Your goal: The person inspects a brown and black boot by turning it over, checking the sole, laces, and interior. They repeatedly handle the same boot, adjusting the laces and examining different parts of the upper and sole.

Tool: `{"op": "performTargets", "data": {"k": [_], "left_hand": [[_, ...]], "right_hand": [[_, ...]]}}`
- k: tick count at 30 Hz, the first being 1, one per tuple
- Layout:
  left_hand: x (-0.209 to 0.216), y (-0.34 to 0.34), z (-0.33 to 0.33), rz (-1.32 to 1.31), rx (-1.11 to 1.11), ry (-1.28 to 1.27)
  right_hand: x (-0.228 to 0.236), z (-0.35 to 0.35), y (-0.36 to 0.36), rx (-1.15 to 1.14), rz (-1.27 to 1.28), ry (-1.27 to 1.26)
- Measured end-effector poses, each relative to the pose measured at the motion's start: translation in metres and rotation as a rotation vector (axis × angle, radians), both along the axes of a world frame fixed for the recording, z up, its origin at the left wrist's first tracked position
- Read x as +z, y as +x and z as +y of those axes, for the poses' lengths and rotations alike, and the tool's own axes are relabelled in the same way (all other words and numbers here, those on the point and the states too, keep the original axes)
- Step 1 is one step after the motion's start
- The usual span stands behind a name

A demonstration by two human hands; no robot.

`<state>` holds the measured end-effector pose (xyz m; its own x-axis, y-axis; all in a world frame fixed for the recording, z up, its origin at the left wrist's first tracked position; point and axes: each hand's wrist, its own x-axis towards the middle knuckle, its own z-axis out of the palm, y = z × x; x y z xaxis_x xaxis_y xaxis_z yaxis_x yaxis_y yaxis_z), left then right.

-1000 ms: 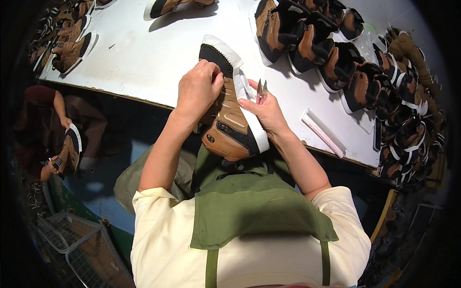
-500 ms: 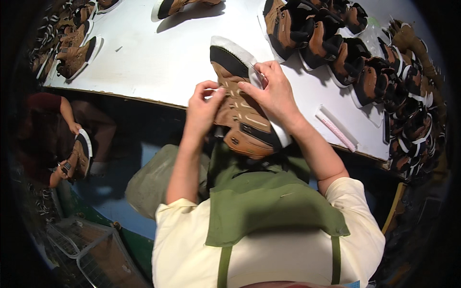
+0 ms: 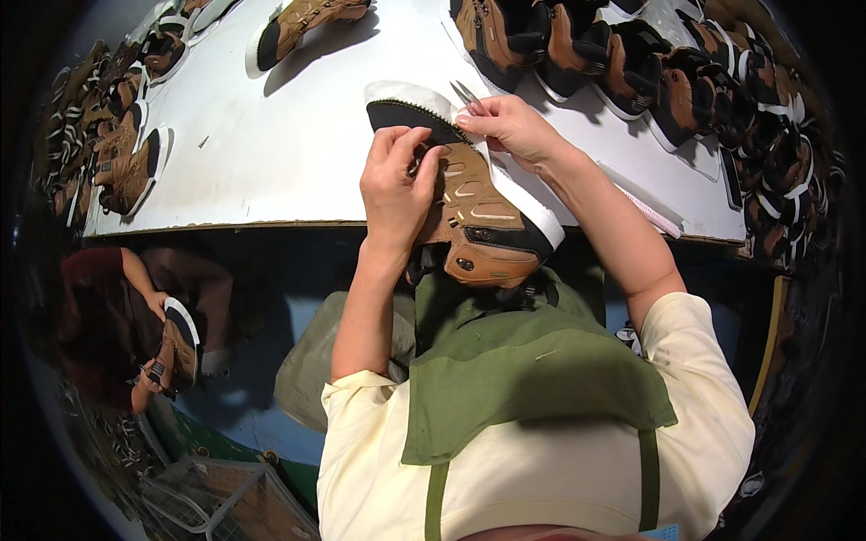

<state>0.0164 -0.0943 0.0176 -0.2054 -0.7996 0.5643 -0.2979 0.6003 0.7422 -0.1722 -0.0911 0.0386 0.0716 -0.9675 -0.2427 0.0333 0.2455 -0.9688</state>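
A brown and black high-top shoe with a white sole rim rests over the table's near edge, its toe pointing away and its heel near my apron. My left hand is at the shoe's left side by the black toe cap, fingers curled toward the thumb in a pinch. Whatever lies between those fingertips is too small to tell. My right hand is closed at the shoe's right edge, holding small metal thread snips whose two pointed blades stick up past the fingers, slightly apart. The thumb is close to the white rim.
A white table carries another brown shoe at the far side. Rows of similar shoes crowd the right, and more shoes stand on the left. A seated person at lower left holds a shoe. A wire basket sits below.
My left hand has moved up to the toe cap and its fingers have drawn in. The snips' blades now point up and away. The view has shifted, and the shoe is tilted more.
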Motion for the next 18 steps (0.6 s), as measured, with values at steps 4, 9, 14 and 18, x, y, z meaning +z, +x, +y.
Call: {"op": "performTargets", "data": {"k": [4,9,14,18], "left_hand": [[-0.002,-0.005,-0.010,-0.127,0.023,-0.223],[-0.005,-0.008,-0.013,-0.119,0.044,-0.217],[0.000,-0.010,-0.008,-0.086,0.075,-0.071],[0.000,-0.011,-0.010,-0.122,0.073,-0.125]], "right_hand": [[-0.002,-0.005,0.000,0.042,-0.055,0.023],[-0.016,-0.013,0.001,0.012,-0.151,-0.014],[-0.010,-0.011,0.004,0.054,-0.127,-0.050],[-0.005,-0.008,0.006,0.045,-0.087,-0.055]]}}
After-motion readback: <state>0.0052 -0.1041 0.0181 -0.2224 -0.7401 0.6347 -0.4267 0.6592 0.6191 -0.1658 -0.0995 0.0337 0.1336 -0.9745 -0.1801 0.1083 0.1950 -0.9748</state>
